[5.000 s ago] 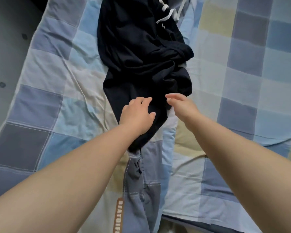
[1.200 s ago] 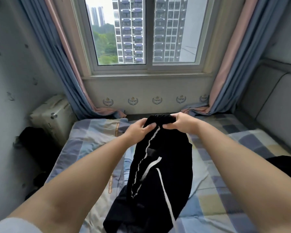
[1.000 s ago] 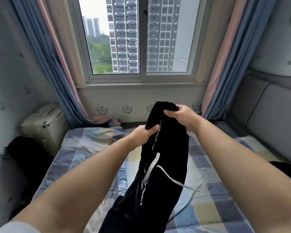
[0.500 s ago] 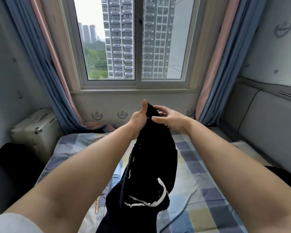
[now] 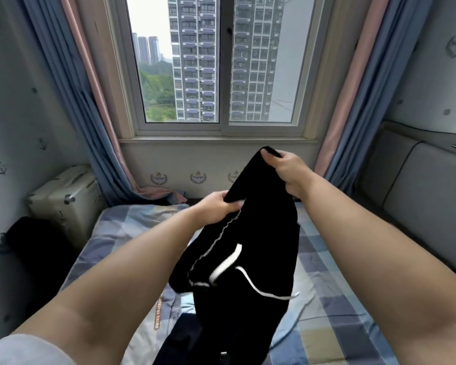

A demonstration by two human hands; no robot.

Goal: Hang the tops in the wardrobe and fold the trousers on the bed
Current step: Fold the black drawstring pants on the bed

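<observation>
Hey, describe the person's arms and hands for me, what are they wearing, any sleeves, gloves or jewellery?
Both arms are bare from the hands far up the forearms. The left hand and the right hand wear no gloves, and no rings, watch or bracelets show. The only clothing visible is a short light grey sleeve at the top of the left arm. No sleeve shows on the right arm within the frame.

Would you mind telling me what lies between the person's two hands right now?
In the head view, a taut stretch of the black trousers spans from the left hand up to the right hand; both grip its edge, nothing else between.
</observation>
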